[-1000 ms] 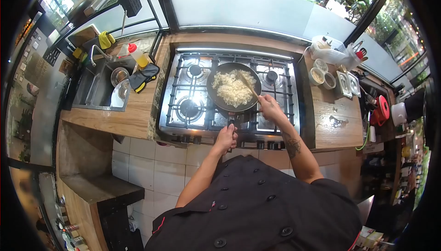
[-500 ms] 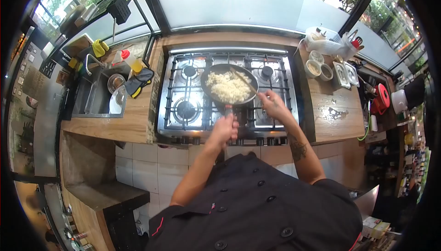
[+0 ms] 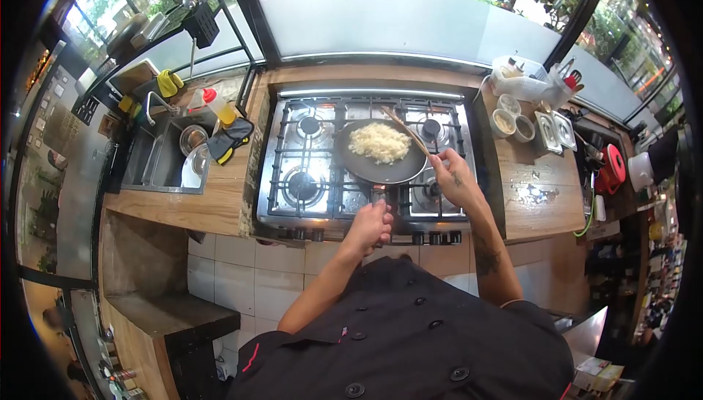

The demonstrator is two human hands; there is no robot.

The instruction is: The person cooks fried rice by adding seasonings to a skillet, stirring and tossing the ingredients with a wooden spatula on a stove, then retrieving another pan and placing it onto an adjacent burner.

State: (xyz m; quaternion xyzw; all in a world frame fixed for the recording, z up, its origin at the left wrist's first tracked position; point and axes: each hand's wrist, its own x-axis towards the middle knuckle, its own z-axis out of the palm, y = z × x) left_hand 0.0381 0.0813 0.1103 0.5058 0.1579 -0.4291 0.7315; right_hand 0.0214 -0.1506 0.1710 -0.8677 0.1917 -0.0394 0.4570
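Observation:
A dark round pan (image 3: 381, 173) sits over the middle of the gas stove (image 3: 293, 217), with pale, rice-like food (image 3: 379, 143) heaped toward its far side. My left hand (image 3: 370, 228) is wrapped round the pan handle (image 3: 379, 194) at the near side. In my right hand (image 3: 454, 176) is a wooden utensil (image 3: 411, 134), gripped near its lower end. It slants up and left above the right part of the pan, its tip at the far rim and clear of the food.
On the left are a sink (image 3: 150, 158), a red-capped bottle (image 3: 220, 106) and dark gloves (image 3: 231, 141). Small bowls (image 3: 504, 122), metal containers (image 3: 548, 133) and a clear plastic bin (image 3: 519, 81) stand on the right counter. A window is behind the stove.
The utensil has lifted out of the food. The food lies more gathered toward the far side, baring the near part of the pan. The camera view has shifted slightly.

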